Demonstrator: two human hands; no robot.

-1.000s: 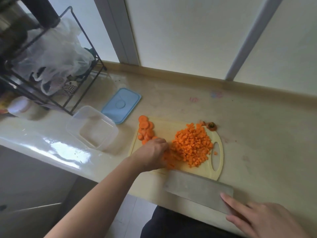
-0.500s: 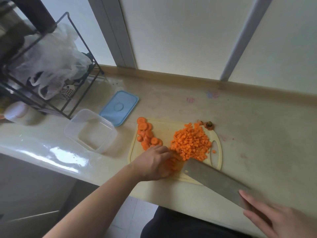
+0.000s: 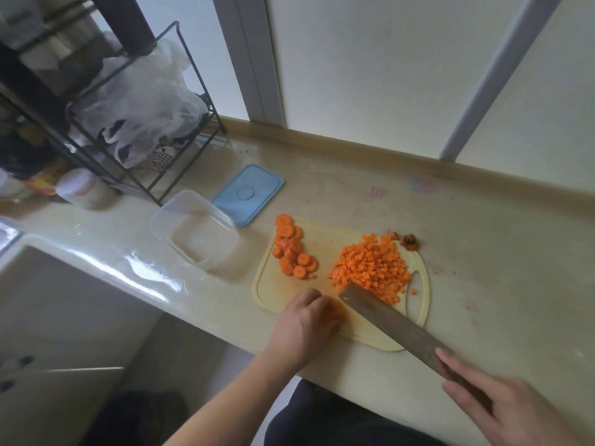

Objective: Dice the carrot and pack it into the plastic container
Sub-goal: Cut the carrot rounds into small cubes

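On a pale kitchen counter (image 3: 483, 252), a person is working at a cream plastic cutting board (image 3: 325, 249) with both bare hands. The left hand (image 3: 309, 320) is resting on the near edge of the board, its fingers curled down over a few orange carrot pieces (image 3: 335, 309) (how many pieces cannot be told, as the fingers are hiding most of them). The right hand (image 3: 502, 410) is gripping the handle end of a broad cleaver (image 3: 386, 317), with the forefinger lying straight along the flat of the blade; the blade's far end is lying at the near edge of a heap of diced carrot (image 3: 370, 265) piled on the right half of the board. A loose row of carrot slices (image 3: 291, 249) is lying uncut along the board's left side. The cut-off carrot top (image 3: 409, 241) is sitting at the board's far right corner. Just left of the board, an open clear plastic container (image 3: 193, 233) is standing with no carrot in it, and its blue lid (image 3: 248, 194) is lying flat beside it, towards the wall. A black wire rack (image 3: 135, 123) holding crumpled plastic bags (image 3: 145, 101) is standing at the counter's far left.
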